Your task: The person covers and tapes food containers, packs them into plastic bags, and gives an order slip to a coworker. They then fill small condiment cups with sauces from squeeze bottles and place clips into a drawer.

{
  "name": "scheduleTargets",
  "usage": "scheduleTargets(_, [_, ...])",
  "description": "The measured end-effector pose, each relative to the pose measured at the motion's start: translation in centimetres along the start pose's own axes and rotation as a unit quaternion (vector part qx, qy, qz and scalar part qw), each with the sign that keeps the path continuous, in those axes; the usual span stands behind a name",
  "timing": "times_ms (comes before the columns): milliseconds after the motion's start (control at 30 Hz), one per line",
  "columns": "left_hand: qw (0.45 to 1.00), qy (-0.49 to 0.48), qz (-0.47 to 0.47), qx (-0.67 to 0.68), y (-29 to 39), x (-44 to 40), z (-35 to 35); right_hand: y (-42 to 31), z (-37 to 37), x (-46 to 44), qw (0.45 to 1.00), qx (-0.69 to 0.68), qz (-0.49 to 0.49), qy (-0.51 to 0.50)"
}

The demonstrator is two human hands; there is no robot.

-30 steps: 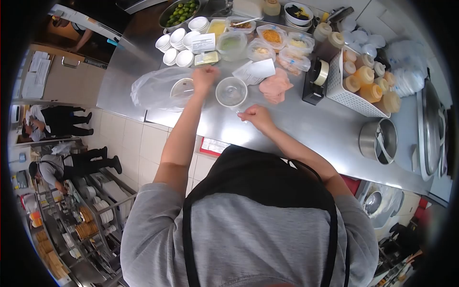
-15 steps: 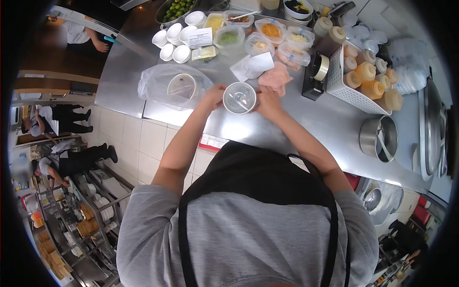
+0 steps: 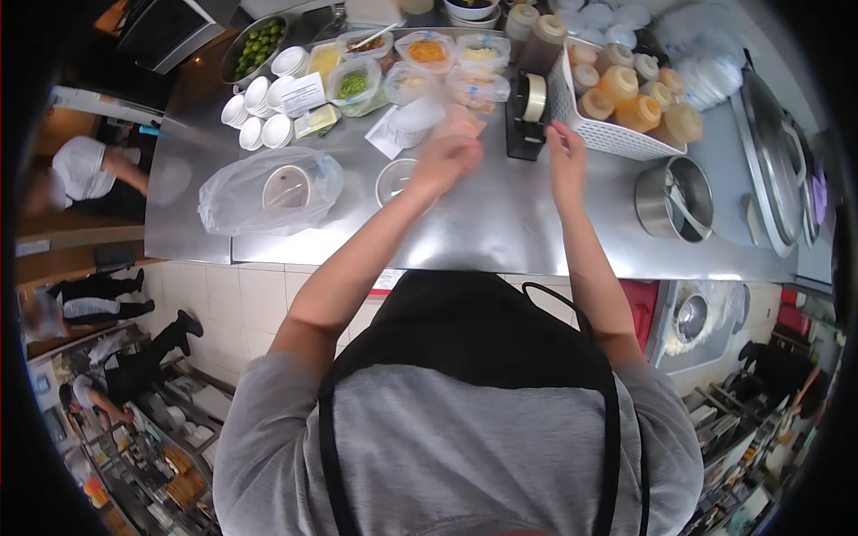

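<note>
My left hand (image 3: 447,165) is smeared by motion above the counter, in front of a pink cloth (image 3: 465,123); whether it holds anything cannot be made out. Partly behind my left wrist stands a round white-rimmed cup (image 3: 391,181) with a clear top. My right hand (image 3: 567,163) is at the right side of a black tape dispenser (image 3: 516,134) carrying a roll of clear tape (image 3: 534,96). The right thumb and fingertips are pinched together by the dispenser; anything between them is too small to see.
On the left, a plastic bag (image 3: 223,198) holds another cup (image 3: 288,186). Along the back sit white paper cups (image 3: 257,94), a paper slip (image 3: 301,93) and a tub of chopped greens (image 3: 355,85). A white basket of sauce bottles (image 3: 617,138) and a steel pot (image 3: 651,214) stand right.
Both hands have let go of the cup. My right hand has moved right to the tape dispenser, while my left has lifted over the counter. The view has shifted right.
</note>
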State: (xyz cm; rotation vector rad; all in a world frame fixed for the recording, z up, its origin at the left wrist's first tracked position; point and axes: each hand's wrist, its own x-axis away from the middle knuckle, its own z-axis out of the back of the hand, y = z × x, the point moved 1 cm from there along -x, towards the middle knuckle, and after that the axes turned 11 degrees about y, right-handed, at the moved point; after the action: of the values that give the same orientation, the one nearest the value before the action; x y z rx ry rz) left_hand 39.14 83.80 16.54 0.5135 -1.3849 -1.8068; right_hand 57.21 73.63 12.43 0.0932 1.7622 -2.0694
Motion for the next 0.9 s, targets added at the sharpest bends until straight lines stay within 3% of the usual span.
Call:
scheduleTargets(33, [0.994,-0.027,0.086,0.064,0.3,-0.6,-2.6,1.5,-0.8,-1.0,1.0,0.003,0.0,0.006])
scheduleTargets(67, [0.976,-0.054,0.17,0.125,0.2,-1.3,-5.0,3.4,-2.1,-2.1,0.99,0.028,-0.066,-0.118])
scheduleTargets(100, [0.976,-0.059,0.168,0.122,-0.4,-2.0,-6.8,4.5,-2.6,-2.6,0.961,0.051,-0.13,-0.238])
scheduleTargets(167, [0.917,-0.088,0.222,0.32,-2.2,-3.5,-9.6,3.2,-2.2,-2.2,0.979,0.053,-0.079,-0.181])
scheduleTargets(233, [0.919,-0.071,0.228,0.314,-2.6,-4.6,-10.5,0.8,-0.4,-1.4,0.99,0.058,-0.028,-0.126])
scheduleTargets(300, [0.919,-0.052,0.239,0.309,-3.7,-5.1,-11.1,-2.0,3.6,1.7,0.974,-0.133,-0.123,-0.139])
scheduleTargets(400, [0.926,-0.057,0.232,0.293,-3.7,-5.6,-11.3,-4.0,10.1,7.3,0.94,-0.053,-0.255,-0.221])
scheduleTargets(467, [0.933,0.021,0.249,0.261,-2.0,-4.8,-11.0,-3.7,13.0,11.0,0.942,-0.016,-0.206,-0.264])
scheduleTargets(500, [0.932,0.02,0.25,0.26,-2.4,-4.8,-11.1,-3.9,13.7,12.2,0.929,-0.017,-0.252,-0.268])
scheduleTargets(567, [0.993,0.03,0.086,0.08,-3.2,-5.1,-11.3,-2.8,13.9,13.7,0.919,-0.059,-0.299,-0.25])
scheduleTargets(600, [0.993,0.03,0.087,0.08,-4.3,-5.6,-11.6,-2.6,13.8,13.7,0.919,-0.059,-0.3,-0.25])
scheduleTargets(633, [0.991,0.072,-0.081,-0.075,-5.1,-6.4,-11.7,-2.4,13.5,13.5,0.925,-0.042,-0.279,-0.255])
scheduleTargets(667, [0.936,0.111,-0.245,-0.227,-4.9,-6.5,-11.5,-2.2,13.2,13.3,0.93,-0.027,-0.257,-0.261])
scheduleTargets(800, [0.914,0.147,-0.225,-0.303,-3.5,-6.1,-8.4,-1.6,11.7,12.8,0.922,-0.041,-0.267,-0.278])
scheduleTargets(833, [0.967,0.138,-0.151,-0.149,-2.5,-5.4,-6.2,-1.6,11.3,12.7,0.92,-0.04,-0.253,-0.297])
scheduleTargets(900, [0.988,0.071,-0.029,0.133,0.5,-3.2,-0.9,-1.8,9.9,12.2,0.916,-0.041,-0.237,-0.321])
